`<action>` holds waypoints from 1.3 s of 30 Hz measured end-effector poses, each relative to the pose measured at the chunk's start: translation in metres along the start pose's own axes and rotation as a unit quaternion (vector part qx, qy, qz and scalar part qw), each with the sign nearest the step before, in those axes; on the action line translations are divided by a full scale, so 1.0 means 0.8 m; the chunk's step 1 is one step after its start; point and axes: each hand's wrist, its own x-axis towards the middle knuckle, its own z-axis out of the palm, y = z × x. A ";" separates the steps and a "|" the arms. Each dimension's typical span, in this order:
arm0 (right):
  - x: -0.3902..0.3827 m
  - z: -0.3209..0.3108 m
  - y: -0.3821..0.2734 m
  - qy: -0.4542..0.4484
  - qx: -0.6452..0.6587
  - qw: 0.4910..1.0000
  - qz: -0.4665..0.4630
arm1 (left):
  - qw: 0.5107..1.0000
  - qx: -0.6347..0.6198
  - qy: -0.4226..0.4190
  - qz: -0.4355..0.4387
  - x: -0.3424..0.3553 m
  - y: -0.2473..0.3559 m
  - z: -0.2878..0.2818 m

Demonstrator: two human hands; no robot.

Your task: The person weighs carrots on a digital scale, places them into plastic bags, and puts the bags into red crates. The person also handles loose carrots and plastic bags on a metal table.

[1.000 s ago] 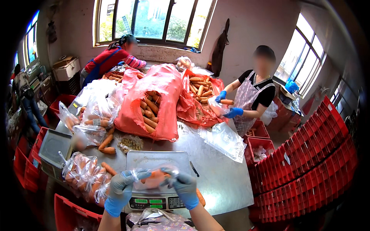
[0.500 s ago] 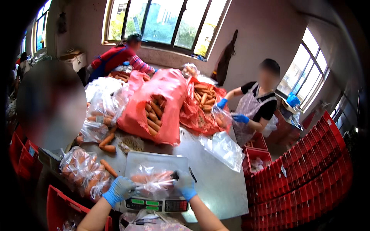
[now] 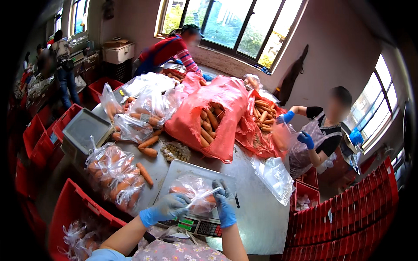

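Note:
A clear plastic bag of carrots (image 3: 188,186) lies on the grey tray of a digital scale (image 3: 182,168) in front of me. Its loose top is pulled into a thin, stretched white strand. My left hand (image 3: 167,208), in a grey and blue glove, is closed on one end of this strand. The fingers of my right hand (image 3: 224,201), gloved alike, pinch the other end, over the tray's right side. Left of the scale is a single carrot (image 3: 144,174), beside a heap of tied carrot bags (image 3: 114,174).
A torn red sack (image 3: 187,124) of carrots stands mid-table. Across to the right, a gloved co-worker (image 3: 320,139) handles a bag; another co-worker (image 3: 167,52) leans in at the back. Flat plastic bags (image 3: 274,176) lie at the right edge. Red crates (image 3: 344,217) rise beyond; another crate (image 3: 74,202) is at left.
The view has swung left, so the scene sits further right. My hands have come closer together, and the bag's top is now drawn into a thin strand between them.

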 end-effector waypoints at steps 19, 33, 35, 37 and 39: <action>-0.002 -0.034 0.001 0.102 -0.568 0.805 -0.136 | 0.930 0.366 0.007 -0.028 -0.016 -0.005 -0.017; -0.086 0.108 -0.064 -0.115 -0.296 0.937 -0.144 | 0.910 0.248 0.330 -0.046 -0.005 -0.019 -0.016; -0.092 0.082 -0.072 -0.067 -0.263 0.957 -0.100 | 0.872 0.321 0.365 -0.050 -0.062 -0.067 -0.056; -0.100 0.051 -0.072 -0.022 -0.305 0.950 -0.070 | 0.842 0.340 0.403 -0.113 -0.065 -0.009 -0.095; -0.111 0.024 -0.060 -0.004 -0.295 0.955 -0.020 | 0.768 0.443 0.451 -0.103 -0.102 -0.028 -0.148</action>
